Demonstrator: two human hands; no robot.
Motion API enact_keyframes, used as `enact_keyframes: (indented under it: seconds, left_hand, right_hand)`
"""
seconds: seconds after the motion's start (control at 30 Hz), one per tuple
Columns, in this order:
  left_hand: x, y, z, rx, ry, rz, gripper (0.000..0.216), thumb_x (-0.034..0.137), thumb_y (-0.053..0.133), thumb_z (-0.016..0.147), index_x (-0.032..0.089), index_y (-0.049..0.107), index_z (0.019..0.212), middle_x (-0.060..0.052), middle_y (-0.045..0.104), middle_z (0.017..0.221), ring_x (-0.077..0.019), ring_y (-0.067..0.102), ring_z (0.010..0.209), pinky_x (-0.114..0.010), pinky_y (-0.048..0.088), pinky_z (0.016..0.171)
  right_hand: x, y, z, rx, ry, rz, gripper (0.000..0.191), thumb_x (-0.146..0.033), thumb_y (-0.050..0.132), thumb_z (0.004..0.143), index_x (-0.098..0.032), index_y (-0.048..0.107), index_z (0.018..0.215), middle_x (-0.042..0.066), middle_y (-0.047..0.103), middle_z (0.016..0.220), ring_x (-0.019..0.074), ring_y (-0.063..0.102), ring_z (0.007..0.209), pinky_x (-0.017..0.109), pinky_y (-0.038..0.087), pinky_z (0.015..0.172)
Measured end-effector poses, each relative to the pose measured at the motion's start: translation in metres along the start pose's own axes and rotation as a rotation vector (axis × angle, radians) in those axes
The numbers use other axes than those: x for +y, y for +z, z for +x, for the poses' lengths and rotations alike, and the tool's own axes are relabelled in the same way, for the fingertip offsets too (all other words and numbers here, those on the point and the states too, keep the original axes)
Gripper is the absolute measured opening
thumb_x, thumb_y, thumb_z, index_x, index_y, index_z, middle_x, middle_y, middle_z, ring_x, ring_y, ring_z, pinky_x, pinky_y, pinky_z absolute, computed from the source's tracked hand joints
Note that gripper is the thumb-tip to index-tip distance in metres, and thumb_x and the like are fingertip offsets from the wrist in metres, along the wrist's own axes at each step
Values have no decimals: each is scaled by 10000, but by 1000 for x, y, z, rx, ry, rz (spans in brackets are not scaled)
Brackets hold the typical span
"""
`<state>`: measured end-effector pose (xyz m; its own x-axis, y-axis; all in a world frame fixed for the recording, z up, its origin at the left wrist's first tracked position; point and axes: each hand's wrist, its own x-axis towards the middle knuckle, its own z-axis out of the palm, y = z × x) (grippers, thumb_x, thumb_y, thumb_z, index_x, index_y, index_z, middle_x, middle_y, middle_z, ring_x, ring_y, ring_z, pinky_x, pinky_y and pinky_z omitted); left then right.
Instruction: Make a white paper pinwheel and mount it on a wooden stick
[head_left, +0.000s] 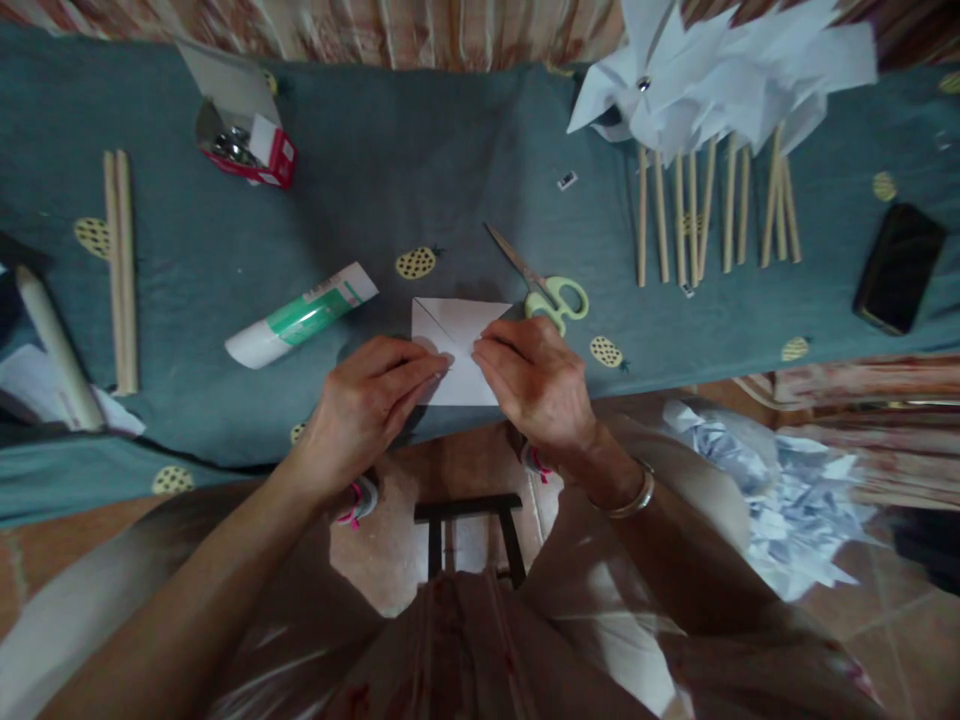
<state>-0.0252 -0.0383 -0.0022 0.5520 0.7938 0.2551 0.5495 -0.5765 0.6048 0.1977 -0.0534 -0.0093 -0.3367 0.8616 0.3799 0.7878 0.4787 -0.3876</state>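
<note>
Flat white paper square (463,334), perhaps with diagonal creases, in both hands (367,390) (541,378)

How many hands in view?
2: the left hand, at the left part of the paper; the right hand, at its right part. No others visible.

No readable lettering or numbers.

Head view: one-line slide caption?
Left hand and right hand on white paper, scissors beside it, pinwheels beyond.
</note>
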Motion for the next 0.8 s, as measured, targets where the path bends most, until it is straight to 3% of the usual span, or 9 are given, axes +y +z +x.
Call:
enact_keyframes:
  seconds: [0.37, 0.8]
  left_hand:
    - [2, -1, 0, -3, -5, 0, 265, 267, 516, 1028, 188, 734, 1157, -83, 736, 1093, -195, 692, 990, -316, 577, 884]
    - [1, 1, 1, 22, 26, 15, 252, 259, 526, 1026, 189, 738, 1143, -79, 740, 1069, -183, 696, 967, -298, 584, 859]
  right_hand:
    - [-3, -4, -3, -63, -14, -4, 245, -140, 501, 997, -179, 727, 1082, 86, 737, 1097, 220, 609, 1005, 379, 544, 920]
    - [-3, 1, -2, -6, -43, -81, 220, -125, 515, 996, -157, 722, 1063, 93, 742, 1098, 210, 616, 988, 352, 555, 915]
